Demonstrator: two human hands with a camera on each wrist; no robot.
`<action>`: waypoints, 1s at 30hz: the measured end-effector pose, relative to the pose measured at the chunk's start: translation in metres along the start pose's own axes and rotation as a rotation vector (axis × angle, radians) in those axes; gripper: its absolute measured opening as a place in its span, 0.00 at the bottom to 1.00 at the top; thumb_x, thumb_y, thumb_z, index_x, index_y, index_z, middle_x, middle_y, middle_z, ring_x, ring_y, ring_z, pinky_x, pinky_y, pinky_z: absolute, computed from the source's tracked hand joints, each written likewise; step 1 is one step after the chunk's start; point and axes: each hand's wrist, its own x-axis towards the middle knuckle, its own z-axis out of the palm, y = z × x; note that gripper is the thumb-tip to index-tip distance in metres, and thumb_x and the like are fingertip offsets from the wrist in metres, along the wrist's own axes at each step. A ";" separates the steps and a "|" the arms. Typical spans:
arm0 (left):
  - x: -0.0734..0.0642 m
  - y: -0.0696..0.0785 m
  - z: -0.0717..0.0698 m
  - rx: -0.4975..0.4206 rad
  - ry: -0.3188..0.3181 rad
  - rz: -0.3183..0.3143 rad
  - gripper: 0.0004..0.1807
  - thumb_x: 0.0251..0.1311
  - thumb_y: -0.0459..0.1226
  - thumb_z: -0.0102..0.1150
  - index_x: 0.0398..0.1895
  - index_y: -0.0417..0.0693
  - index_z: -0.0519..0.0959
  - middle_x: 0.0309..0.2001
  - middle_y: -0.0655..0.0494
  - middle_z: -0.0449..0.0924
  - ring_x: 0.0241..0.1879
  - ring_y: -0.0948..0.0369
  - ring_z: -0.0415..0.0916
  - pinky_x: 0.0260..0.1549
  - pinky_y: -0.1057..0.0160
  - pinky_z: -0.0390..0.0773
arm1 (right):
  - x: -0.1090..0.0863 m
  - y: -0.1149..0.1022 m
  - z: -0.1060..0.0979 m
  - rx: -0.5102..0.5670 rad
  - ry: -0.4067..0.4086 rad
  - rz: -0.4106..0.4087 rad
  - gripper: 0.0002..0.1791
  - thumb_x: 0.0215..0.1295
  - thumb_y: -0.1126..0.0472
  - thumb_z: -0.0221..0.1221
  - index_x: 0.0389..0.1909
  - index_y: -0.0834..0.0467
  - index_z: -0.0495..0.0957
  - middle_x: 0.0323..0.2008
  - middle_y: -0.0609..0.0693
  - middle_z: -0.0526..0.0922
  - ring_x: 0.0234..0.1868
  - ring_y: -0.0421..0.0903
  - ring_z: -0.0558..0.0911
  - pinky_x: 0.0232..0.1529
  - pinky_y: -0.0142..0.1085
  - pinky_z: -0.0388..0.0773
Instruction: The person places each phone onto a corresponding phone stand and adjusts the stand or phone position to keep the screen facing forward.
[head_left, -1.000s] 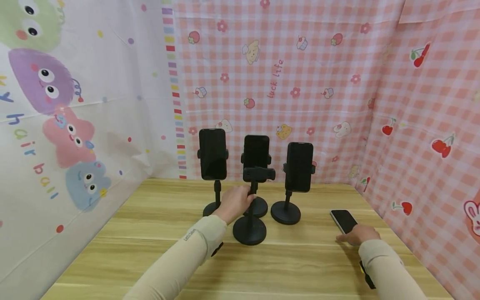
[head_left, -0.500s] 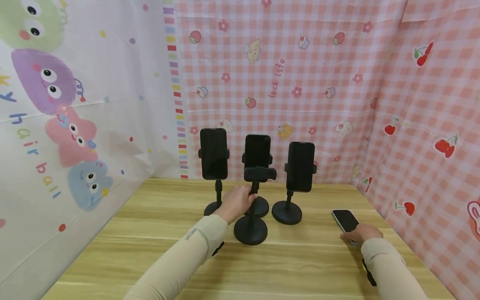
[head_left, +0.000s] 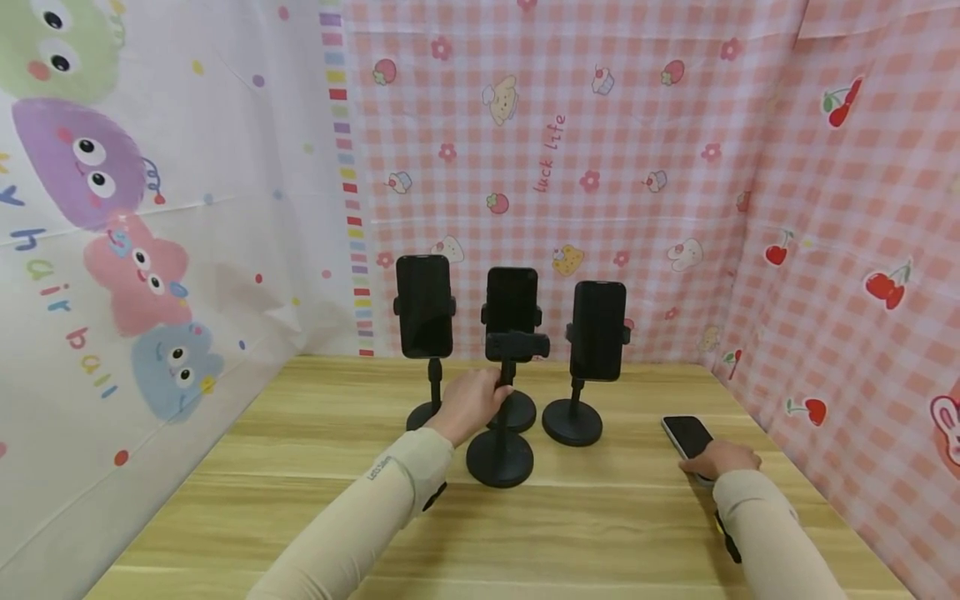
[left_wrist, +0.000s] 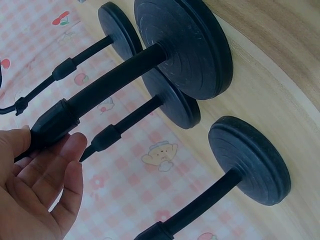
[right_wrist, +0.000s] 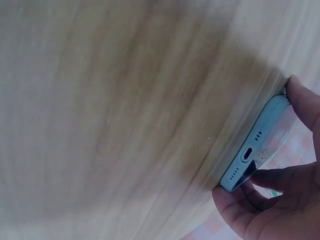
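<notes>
My left hand [head_left: 472, 404] grips the stem of a black phone stand [head_left: 500, 460], whose clamp at the top holds no phone. In the left wrist view, the thumb and fingers of my left hand [left_wrist: 45, 185] are around the collar [left_wrist: 54, 122] of that stem. At the right of the table, my right hand [head_left: 723, 460] holds the near end of a phone [head_left: 686, 433] lying screen up. The right wrist view shows the phone's pale green case [right_wrist: 272, 120] with its charging port, thumb at one long edge and fingertips at the other.
Behind the front stand, three more black stands bear dark-screened phones: a left phone [head_left: 425, 307], a middle phone [head_left: 512, 304] and a right phone [head_left: 598, 332]. Their round bases rest on the wooden table [head_left: 600, 533]. Patterned cloths [head_left: 637, 225] hang at the back and sides.
My right hand has shifted slightly farther along the phone, away from me. The left hand and the stands stay as they were; the head view sways a little.
</notes>
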 end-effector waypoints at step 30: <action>-0.002 0.001 -0.001 0.008 0.005 0.005 0.11 0.69 0.45 0.59 0.37 0.46 0.82 0.24 0.60 0.77 0.23 0.61 0.73 0.24 0.63 0.74 | -0.011 -0.009 -0.010 0.016 -0.107 0.033 0.44 0.61 0.40 0.61 0.55 0.80 0.71 0.51 0.80 0.72 0.49 0.69 0.75 0.52 0.55 0.72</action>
